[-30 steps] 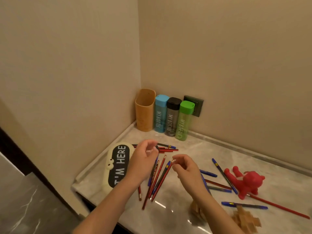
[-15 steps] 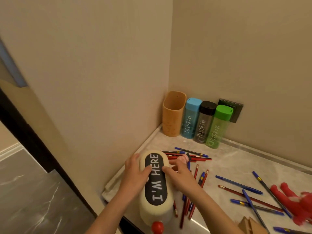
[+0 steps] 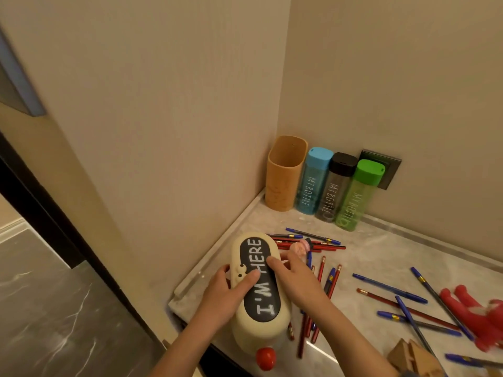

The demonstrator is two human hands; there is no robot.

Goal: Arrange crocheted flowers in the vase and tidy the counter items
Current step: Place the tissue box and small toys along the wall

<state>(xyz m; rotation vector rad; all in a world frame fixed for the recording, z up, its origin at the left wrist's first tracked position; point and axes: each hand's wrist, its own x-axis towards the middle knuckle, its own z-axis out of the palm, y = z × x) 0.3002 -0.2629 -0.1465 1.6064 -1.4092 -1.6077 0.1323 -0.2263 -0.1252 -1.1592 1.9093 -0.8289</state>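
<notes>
A cream case (image 3: 265, 306) with a black panel reading "I'M HERE" and a red ball (image 3: 265, 358) at its near end sits at the counter's (image 3: 375, 254) front left corner. My left hand (image 3: 226, 295) grips its left side with the thumb on the panel. My right hand (image 3: 296, 281) holds its right side, fingers on top. A small pink crocheted piece (image 3: 298, 248) lies just beyond my right hand, among red pencils and blue pens (image 3: 313, 240). No vase is plainly in view.
An orange holder (image 3: 284, 175) stands open in the back corner beside blue (image 3: 313, 183), black (image 3: 336, 189) and green (image 3: 356, 197) bottles. More pens (image 3: 389, 288) lie scattered to the right, near a red toy (image 3: 473, 308) and a wooden piece (image 3: 413, 357).
My hands left the pencils and took hold of the cream case. It has slid toward the counter's front edge, and the view has swung left.
</notes>
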